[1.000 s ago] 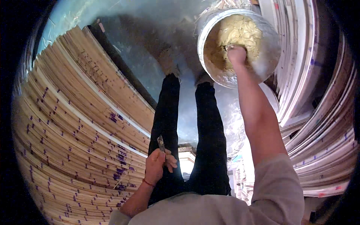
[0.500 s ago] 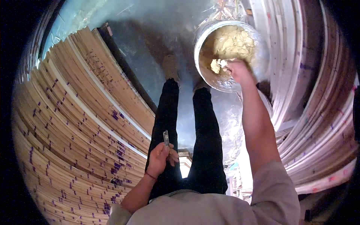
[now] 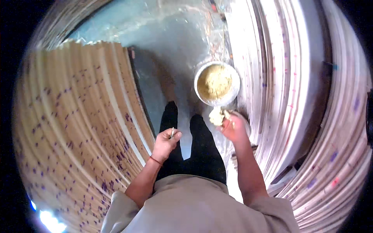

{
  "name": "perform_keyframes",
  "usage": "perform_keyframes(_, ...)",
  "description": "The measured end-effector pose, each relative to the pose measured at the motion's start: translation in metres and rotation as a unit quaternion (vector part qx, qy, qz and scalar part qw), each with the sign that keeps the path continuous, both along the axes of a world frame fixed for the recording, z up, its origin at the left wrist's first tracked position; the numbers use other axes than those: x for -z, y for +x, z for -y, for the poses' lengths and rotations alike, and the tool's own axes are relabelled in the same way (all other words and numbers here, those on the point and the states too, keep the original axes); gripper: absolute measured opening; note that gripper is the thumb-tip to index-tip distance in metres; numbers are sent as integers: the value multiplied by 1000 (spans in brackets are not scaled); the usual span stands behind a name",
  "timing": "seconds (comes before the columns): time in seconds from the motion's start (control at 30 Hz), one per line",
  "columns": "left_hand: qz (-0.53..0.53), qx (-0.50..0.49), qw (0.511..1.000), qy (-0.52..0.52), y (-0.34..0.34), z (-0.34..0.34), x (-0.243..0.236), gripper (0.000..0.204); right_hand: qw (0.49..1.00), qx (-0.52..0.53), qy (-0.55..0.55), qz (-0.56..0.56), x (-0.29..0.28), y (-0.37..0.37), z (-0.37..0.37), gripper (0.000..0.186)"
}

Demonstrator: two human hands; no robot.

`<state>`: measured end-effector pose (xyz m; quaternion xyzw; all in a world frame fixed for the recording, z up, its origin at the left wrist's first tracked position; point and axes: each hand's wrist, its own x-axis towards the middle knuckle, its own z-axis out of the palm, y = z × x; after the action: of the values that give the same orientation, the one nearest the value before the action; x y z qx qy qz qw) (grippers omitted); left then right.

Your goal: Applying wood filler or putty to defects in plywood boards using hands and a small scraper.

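My left hand (image 3: 164, 146) is closed on a small, thin metal scraper blade (image 3: 172, 132), held in front of my legs. My right hand (image 3: 235, 130) grips a lump of pale yellow putty (image 3: 217, 116); whether a tool sits under the lump is hidden. Just beyond that hand, on the floor, stands a round white bucket (image 3: 197, 87). More of the same putty (image 3: 216, 82) lies inside it, with a rough, broken surface. The lump is outside the bucket, on the side nearer to me.
A tall stack of wooden boards (image 3: 77, 128) with purple edge marks rises on my left. On the right stand stacks of pale sheets (image 3: 283, 77), some marked pink. Between them runs a grey floor (image 3: 171, 42), with scraps strewn near the bucket.
My right hand has come up out of the bucket and back toward me with the putty. The left hand has risen slightly, the blade still in it. My view has shifted and the bucket looks smaller.
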<state>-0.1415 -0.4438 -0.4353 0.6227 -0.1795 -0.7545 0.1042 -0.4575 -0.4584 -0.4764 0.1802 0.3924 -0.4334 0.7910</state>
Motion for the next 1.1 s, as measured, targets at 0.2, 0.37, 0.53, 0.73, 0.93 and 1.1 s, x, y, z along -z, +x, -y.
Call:
perform_keyframes(0.2, -72, -211, 957, -186, 21, -14, -126, 55, 964, -169, -154, 137, -100, 104, 30, 40)
perform_keyframes(0.37, -85, -403, 855, -315, 36, -88, -196, 62, 907, -320, -219, 165, -183, 178, 22, 42)
perform_keyframes(0.53, -149, -494, 777, -362, 39, -176, -250, 61, 848, -451, -212, 181, -244, 219, -46, 43)
perform_keyframes(0.73, -125, -536, 725, -414, 37, -269, -282, 55, 788, -569, -194, 135, -281, 238, -111, 38)
perform_keyframes(0.93, 305, -133, 700, -632, 59, -338, -304, 42, 774, -584, -105, 222, -290, 245, -175, 34)
perform_keyframes(1.1, 393, -122, 652, -637, 55, -400, -328, 37, 786, -564, -175, 185, -298, 255, -230, 32)
